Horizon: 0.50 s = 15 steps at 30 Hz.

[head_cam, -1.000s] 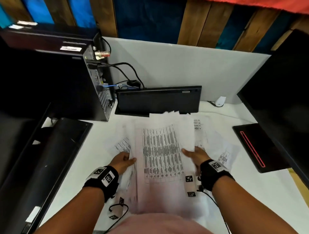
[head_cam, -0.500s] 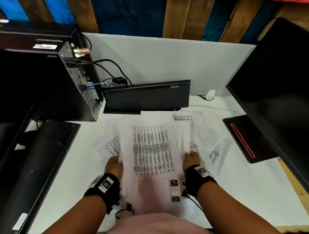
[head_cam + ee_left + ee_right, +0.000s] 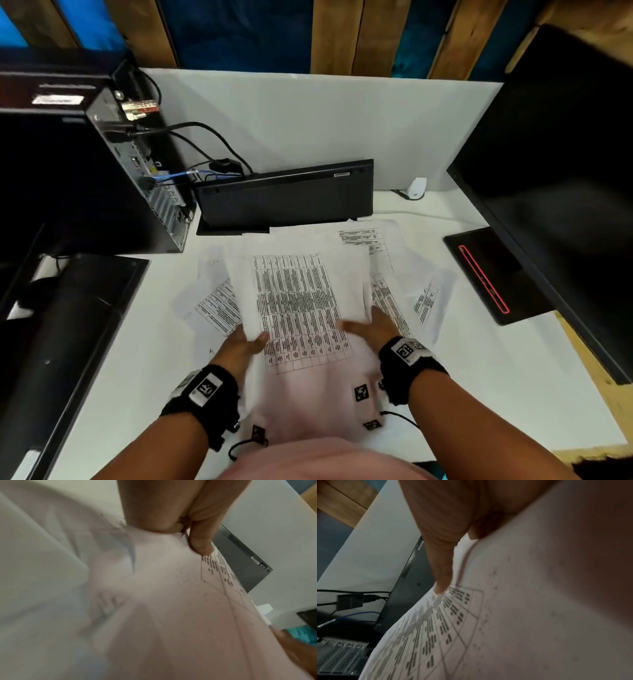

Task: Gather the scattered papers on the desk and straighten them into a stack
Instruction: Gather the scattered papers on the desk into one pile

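A bundle of printed papers (image 3: 298,298) with tables on them is held over the white desk (image 3: 513,370), tilted toward me. My left hand (image 3: 245,342) pinches its left edge, thumb on top. At the right edge my right hand (image 3: 373,325) grips it, thumb lying across the top sheet. The wrist views show the same bundle (image 3: 171,601) (image 3: 505,615) up close, with each thumb (image 3: 200,545) (image 3: 443,577) pressed on the print. More loose sheets (image 3: 219,308) (image 3: 424,301) lie flat on the desk on both sides, and another sheet (image 3: 363,236) lies behind.
A black keyboard (image 3: 284,198) leans against the white partition behind the papers. A computer tower (image 3: 102,178) with cables stands at the back left, a dark monitor (image 3: 68,335) lies at the left, and another monitor (image 3: 565,171) with its base (image 3: 493,274) stands at the right.
The hands stay at the two side edges of the bundle. Each thumb has come over onto the top sheet.
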{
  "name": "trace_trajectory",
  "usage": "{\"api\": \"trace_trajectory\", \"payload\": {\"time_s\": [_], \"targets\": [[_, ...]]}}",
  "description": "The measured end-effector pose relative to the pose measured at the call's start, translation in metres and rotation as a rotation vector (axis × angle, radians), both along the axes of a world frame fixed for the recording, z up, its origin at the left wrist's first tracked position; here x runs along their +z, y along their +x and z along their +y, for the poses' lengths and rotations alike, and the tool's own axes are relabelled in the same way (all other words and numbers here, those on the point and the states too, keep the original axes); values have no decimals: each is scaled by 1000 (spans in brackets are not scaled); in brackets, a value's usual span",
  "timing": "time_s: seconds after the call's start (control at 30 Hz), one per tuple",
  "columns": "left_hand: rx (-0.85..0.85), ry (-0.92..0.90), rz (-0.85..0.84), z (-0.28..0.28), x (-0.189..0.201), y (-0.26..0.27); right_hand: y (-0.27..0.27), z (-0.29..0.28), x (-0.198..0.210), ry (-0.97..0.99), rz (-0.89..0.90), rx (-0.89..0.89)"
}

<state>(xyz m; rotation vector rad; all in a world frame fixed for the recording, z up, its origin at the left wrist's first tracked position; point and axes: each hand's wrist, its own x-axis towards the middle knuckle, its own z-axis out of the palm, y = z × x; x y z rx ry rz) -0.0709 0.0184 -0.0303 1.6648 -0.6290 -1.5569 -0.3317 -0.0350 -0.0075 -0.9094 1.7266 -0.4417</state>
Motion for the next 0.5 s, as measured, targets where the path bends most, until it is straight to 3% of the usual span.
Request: {"api": "trace_trajectory", "payload": {"time_s": [0.1, 0.23, 0.27, 0.33, 0.43, 0.5], "targets": [[-61, -27, -113, -6, 4, -14, -4, 0, -10, 7, -54, 20], [-358, -86, -573, -12, 1, -15, -7, -3, -8, 29, -234, 91], [-373, -109, -593, -14, 0, -11, -8, -3, -7, 18, -272, 82], [-274, -175, -459, -15, 11, -7, -12, -4, -3, 25, -364, 64], [-95, -199, -15, -8, 38, 4, -20, -7, 0, 53, -481, 111], [-125, -187, 181, -3, 49, 12, -20, -9, 4, 82, -522, 189]]}}
